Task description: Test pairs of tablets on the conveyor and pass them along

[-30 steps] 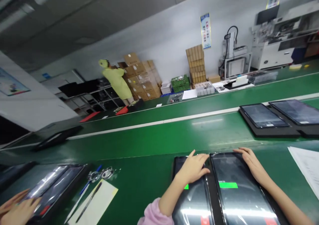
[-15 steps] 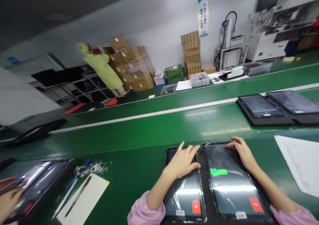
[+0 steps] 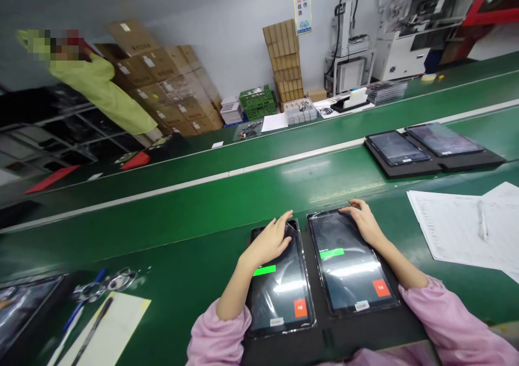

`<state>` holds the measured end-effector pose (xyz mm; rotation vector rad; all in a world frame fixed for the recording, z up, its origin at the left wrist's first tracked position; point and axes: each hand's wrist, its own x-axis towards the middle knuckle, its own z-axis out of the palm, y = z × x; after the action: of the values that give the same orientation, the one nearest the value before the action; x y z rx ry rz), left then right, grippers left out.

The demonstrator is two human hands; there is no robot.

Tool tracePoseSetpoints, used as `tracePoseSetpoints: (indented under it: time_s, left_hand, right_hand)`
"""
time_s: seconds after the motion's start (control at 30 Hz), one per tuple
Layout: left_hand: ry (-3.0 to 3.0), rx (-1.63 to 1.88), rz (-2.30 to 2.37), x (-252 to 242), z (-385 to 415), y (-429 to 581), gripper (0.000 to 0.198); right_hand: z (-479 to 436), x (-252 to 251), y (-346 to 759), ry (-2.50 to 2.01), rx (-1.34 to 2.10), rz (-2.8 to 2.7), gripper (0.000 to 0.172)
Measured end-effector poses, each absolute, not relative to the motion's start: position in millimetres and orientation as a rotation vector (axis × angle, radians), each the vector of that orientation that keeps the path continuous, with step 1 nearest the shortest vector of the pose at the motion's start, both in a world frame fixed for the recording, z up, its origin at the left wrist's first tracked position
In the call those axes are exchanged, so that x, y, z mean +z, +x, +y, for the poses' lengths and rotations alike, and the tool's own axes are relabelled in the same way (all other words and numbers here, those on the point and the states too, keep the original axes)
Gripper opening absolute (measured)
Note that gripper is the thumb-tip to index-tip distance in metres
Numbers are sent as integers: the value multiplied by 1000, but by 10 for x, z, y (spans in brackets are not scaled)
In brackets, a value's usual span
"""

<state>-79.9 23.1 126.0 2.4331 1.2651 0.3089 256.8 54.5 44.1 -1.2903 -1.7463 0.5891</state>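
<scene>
Two tablets lie side by side on a black foam tray [image 3: 330, 331], each lit with a green bar and a red "Fail" box. Over the upper part of the left tablet [image 3: 279, 295] rests my left hand [image 3: 268, 240], its fingers spread. My right hand [image 3: 364, 223] is at the top right corner of the right tablet [image 3: 348, 271], fingertips on the edge and fingers apart. Neither hand grasps anything. Clear film covers both screens.
Another foam tray [image 3: 438, 167] with two dark tablets is at the right on the green bench [image 3: 194, 204]. Printed papers [image 3: 450, 225] lie at the right. Pens, a pale notepad [image 3: 109, 328] and another tablet [image 3: 24, 306] are at the left. A person in yellow stands behind.
The view has shifted right and down, showing more of the tray and papers. My left hand has moved toward its tablet's upper left, uncovering the green bar. The hand at far left is mostly out of view.
</scene>
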Motion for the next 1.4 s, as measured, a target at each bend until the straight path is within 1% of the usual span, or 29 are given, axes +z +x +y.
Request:
tracePoseSetpoints:
  time_s: [0.1, 0.17, 0.3, 0.43, 0.6, 0.7, 0.8, 0.87, 1.0, 1.07, 1.17, 1.23, 1.4]
  left_hand:
    - [2484, 285, 1234, 1273, 149, -740, 71]
    - [2490, 281, 1216, 1315, 76, -729, 74]
    - [2463, 239, 1198, 1416, -22, -755, 75]
    - [2443, 217, 1201, 1399, 38, -779, 75]
    - [2421, 117, 1151, 1331, 70, -744, 91]
    - [2361, 110, 1051, 1422, -31, -725, 95]
    - [2281, 128, 981, 1491, -86, -710, 92]
    - [2361, 161, 1047, 1454, -58, -691, 90]
    - [2524, 175, 1202, 1277, 54, -653, 91]
    - [2518, 161, 1173, 1236, 75, -658, 93]
    - [2484, 144, 1128, 1300, 45, -711, 94]
    - [2414, 122, 1131, 1405, 1, -771, 91]
    - [2124, 127, 1114, 1636, -64, -921, 75]
  right_hand:
    - [534, 452, 2554, -1296, 570, -1755, 73]
    - [522, 474, 2552, -1274, 613, -1734, 74]
    - [505, 520, 2559, -1225, 693, -1666, 78]
    - [512, 515, 2570, -1225, 698, -1584, 75]
    - [533, 474, 2574, -1238, 699, -1532, 70]
    - [544, 444, 2576, -1243, 693, -1533, 69]
    - [560, 407, 2583, -1240, 683, -1525, 67]
    - [570, 386, 2590, -1231, 680, -1517, 65]
    - [576, 377, 2601, -1214, 693, -1518, 65]
    - [573, 385, 2598, -1213, 693, -1520, 66]
    - [567, 403, 2589, -1217, 691, -1525, 67]
    - [563, 413, 2585, -1216, 694, -1530, 67]
    - [560, 417, 2593, -1212, 698, -1529, 68]
